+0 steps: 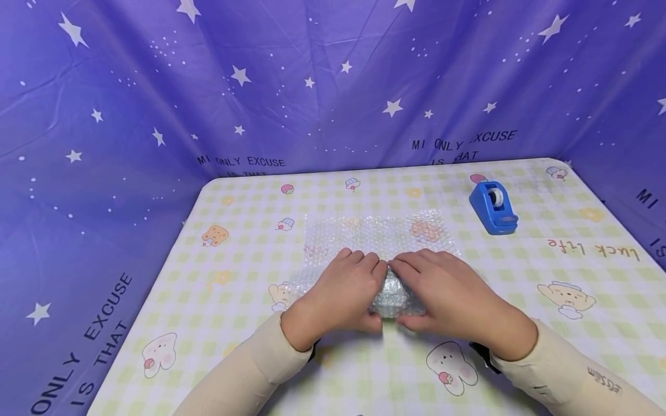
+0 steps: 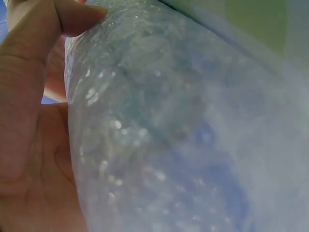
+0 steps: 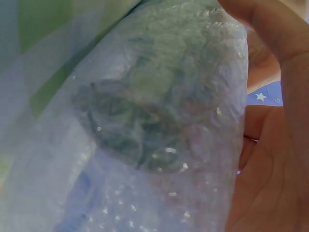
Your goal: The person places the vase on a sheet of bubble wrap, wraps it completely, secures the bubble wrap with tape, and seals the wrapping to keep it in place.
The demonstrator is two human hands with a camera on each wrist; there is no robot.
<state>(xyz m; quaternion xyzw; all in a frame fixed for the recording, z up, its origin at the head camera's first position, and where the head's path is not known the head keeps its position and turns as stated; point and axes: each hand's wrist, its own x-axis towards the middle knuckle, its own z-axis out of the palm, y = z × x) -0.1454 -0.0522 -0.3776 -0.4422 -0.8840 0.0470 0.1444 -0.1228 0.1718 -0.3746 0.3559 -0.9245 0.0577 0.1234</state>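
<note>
The left hand point(image 1: 338, 292) and right hand point(image 1: 450, 292) are gripping opposite ends of a bubble-wrap roll point(image 1: 395, 297), thumbs sitting on its near side and fingers curling over the top. Beyond them, the loose sheet point(image 1: 364, 231) is lying flat on the worktop point(image 1: 525, 266), so even pressure from both sides should be keeping the turns tight and square. A blue tape dispenser point(image 1: 491, 211) is standing farther off, to the right.

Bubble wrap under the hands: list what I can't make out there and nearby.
Right wrist view: what the greenish shape in the bubble wrap is, blurred through layers.
Head view: bubble wrap beneath the left hand and right hand, covered by them.
Head view: tape end on the blue dispenser, too small.
Head view: sleeves, cut off by the edge.
</note>
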